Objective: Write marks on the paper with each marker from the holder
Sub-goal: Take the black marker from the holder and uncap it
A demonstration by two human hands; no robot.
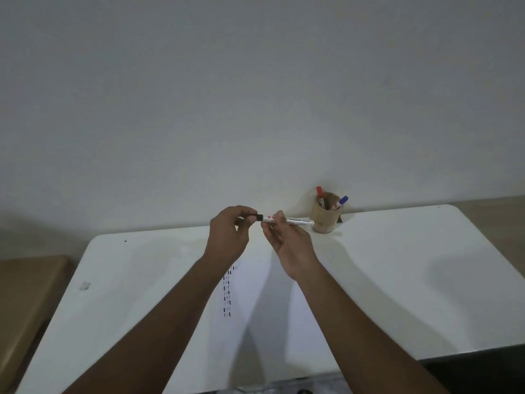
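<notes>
White and rounded at its corners, the counter [397, 280] fills the lower part of the view under dim light, with a plain pale wall [255, 81] rising behind it. Nearest the camera, two bare forearms reach forward over a sheet of paper [264, 308] lying flat in the middle of the counter; a column of short dark marks [227, 294] runs down the paper's left part. Above the far end of the paper both hands are raised off the surface. The right hand [289, 240] pinches the white barrel of a marker [287, 220] between thumb and fingertips, the barrel lying roughly level and pointing right toward the holder. The left hand [227, 234] is curled around the marker's black cap [259, 216], fingers closed on it at the barrel's left end; whether the cap is seated or just coming off cannot be told. Farther back, near the wall, a brown cup-shaped holder [326, 217] stands upright on the counter, just beside the marker's right end. A red-capped marker [320, 194] and a blue-capped marker [341, 201] lean inside it. At far left a tan surface [25, 302] sits beside the counter.
</notes>
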